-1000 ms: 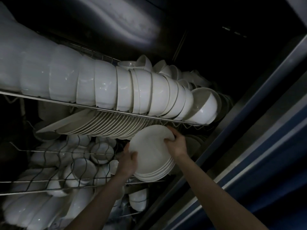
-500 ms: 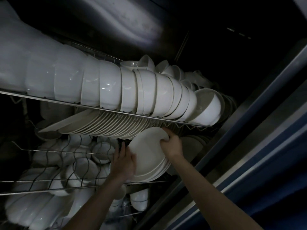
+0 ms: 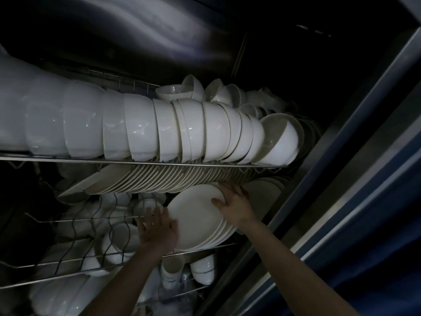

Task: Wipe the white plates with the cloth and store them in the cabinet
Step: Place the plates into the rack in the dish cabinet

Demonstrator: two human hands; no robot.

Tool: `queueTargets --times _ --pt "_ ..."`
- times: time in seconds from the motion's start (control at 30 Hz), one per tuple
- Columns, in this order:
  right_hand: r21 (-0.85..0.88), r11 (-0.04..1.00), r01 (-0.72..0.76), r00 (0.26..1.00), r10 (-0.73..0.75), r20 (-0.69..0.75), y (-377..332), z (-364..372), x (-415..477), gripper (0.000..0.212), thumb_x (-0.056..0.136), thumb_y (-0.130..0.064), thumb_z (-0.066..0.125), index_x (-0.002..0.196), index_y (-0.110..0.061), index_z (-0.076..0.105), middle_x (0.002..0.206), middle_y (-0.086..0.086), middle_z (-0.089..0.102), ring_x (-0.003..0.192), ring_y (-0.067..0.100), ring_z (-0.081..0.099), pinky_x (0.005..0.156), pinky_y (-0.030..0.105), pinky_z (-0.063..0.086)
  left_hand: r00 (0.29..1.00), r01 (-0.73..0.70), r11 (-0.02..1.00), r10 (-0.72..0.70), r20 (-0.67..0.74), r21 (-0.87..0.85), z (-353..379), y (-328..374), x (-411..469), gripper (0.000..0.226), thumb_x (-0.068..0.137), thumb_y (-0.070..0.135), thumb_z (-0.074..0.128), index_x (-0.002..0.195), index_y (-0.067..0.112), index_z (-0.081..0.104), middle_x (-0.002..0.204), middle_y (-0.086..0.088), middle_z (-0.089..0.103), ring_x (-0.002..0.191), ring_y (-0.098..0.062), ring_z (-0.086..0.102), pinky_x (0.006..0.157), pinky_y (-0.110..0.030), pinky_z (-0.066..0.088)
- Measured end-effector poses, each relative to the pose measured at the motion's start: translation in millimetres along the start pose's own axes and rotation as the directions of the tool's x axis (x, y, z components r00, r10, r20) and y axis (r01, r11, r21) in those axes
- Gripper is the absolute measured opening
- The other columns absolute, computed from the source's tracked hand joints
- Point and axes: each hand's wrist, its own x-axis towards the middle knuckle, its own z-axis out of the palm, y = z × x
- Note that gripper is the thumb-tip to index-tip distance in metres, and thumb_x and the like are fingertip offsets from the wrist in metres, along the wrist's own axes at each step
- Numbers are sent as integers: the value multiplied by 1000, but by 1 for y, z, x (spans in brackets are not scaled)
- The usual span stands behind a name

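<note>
Head view.

A: Nearest to us, how are the hands?

B: The left hand [image 3: 159, 231] is spread, with straight fingers laid flat against the left edge of the stack of white plates [image 3: 196, 221]. The right hand [image 3: 237, 206] grips the upper right rim, thumb on the face and fingers curled behind.

A: Where is the stack?

B: It is tilted on edge inside the cabinet [image 3: 159, 30], with its lower rims at the wire shelf [image 3: 73, 233]. I cannot tell if it already rests there. Just above it is the row of standing plates [image 3: 159, 179], and higher are the bowls [image 3: 136, 128] on the upper shelf [image 3: 68, 159].

A: How to do this step well?

B: I think the lower rims should sit between the wires first, then the stack should lean slowly. The flat palm should support it until the weight settles. The stack could slide, or knock the row above.
</note>
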Motion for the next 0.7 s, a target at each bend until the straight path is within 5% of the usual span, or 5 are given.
queueTargets --times 0.2,0.43,0.6,0.7 --pt "-84 996 -29 999 26 -40 0 10 -15 69 88 -60 52 150 -33 36 164 1 10 150 34 4 122 38 14 993 -81 995 86 -82 62 -4 -8 3 61 103 45 21 156 15 15 165 -3 1 151 -25 -9 122 -48 3" --pt "-37 997 -64 990 59 -127 -9 15 -29 62 92 -48 59 148 -29 40 164 5 10 151 33 1 121 35 12 990 -70 993 81 -113 96 -12 -15 -5 63 100 49 28 154 16 24 157 -16 22 146 -33 14 120 -43 15" --pt "-154 987 -38 994 21 -110 -14 18 -38 92 71 -71 22 146 -23 46 163 13 15 151 35 9 121 50 14 980 -177 984 178 -91 24 -16 -19 -6 61 99 51 29 152 22 28 151 -13 30 143 -32 20 118 -44 18" --pt "-200 980 15 991 -41 -125 -18 19 -44 81 78 -65 30 139 -18 55 159 20 27 147 40 22 117 57 19 961 -273 959 276 -24 77 -20 -30 -6 72 90 64 10 148 29 34 156 -5 28 145 -32 15 118 -45 17"
